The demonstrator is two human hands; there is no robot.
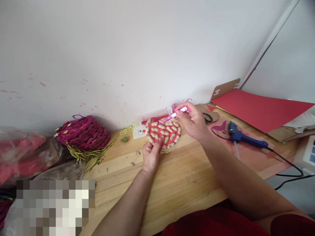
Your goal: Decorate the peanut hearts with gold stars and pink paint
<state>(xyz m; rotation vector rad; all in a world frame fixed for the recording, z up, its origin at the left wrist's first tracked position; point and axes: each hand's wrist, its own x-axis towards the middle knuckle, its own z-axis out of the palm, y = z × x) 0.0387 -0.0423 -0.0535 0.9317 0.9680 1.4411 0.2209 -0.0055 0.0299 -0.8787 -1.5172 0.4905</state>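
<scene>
My left hand (152, 153) pinches the lower edge of a round red disc (161, 133) covered with peanuts in their shells, holding it tilted up above the wooden table. My right hand (193, 119) grips a white and pink brush (179, 112). The brush's pink tip is at the upper part of the disc, by the peanuts. A pink patch shows at the disc's top edge. Behind my right hand stands a small pink-stained cup (176, 106), partly hidden.
A stack of magenta discs (85, 134) with yellow-green strings lies left, near plastic bags (22, 154). On the right are black-handled scissors (208, 118), a blue glue gun (248, 139) with a cord, and red sheets (261, 109). The wooden table (182, 183) meets a white wall.
</scene>
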